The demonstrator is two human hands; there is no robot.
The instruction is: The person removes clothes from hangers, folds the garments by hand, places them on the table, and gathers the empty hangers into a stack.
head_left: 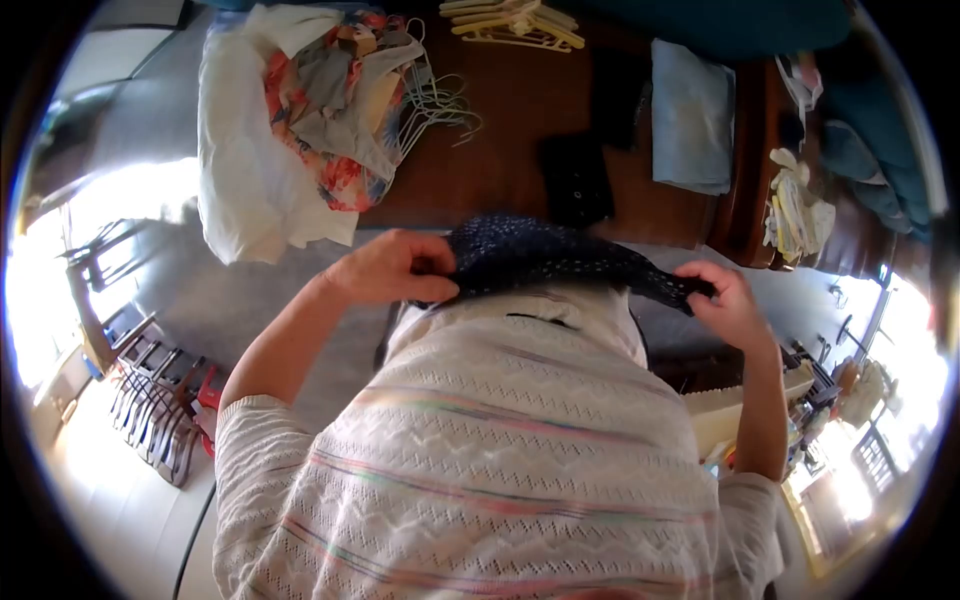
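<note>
A dark navy cloth with small white specks (550, 250) is stretched between my hands, just in front of my waist. My left hand (405, 268) pinches its left end, thumb and fingers closed on the fabric. At the other end, my right hand (718, 300) grips a narrow, bunched part of the same cloth. The cloth's middle sags and folds near the front edge of the brown wooden table (480, 190). Just beyond it on the table lies a folded black item (577, 180).
White cloth (240, 150) and a floral garment (345, 185) are heaped at the table's left, beside pale wire hangers (430, 105). Yellow hangers (520, 25) lie at the back. Folded light-blue fabric (692, 118) rests on the right. A hanger rack (155, 420) stands at lower left.
</note>
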